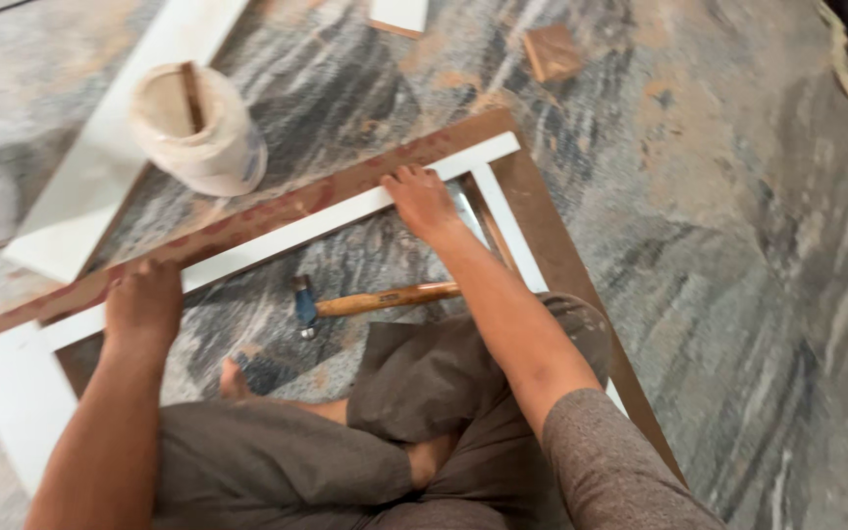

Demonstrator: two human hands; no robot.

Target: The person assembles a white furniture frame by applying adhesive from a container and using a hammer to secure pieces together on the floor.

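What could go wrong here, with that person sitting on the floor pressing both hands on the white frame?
The left hand and right hand press on the white frame, which lies on smooth stone floor, so it might slide. The hammer lies close to a bare foot; a shifted leg could knock against it. The white tub sits near the frame's far edge and might tip if the frame is pushed.

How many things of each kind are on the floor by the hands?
White frame with brown backing: 1
Hammer with wooden handle: 1
White tub with a stick in it: 1
White plank: 1
Small brown block: 1
Small white piece at the top edge: 1
Total: 6
The left hand and right hand press on the frame.
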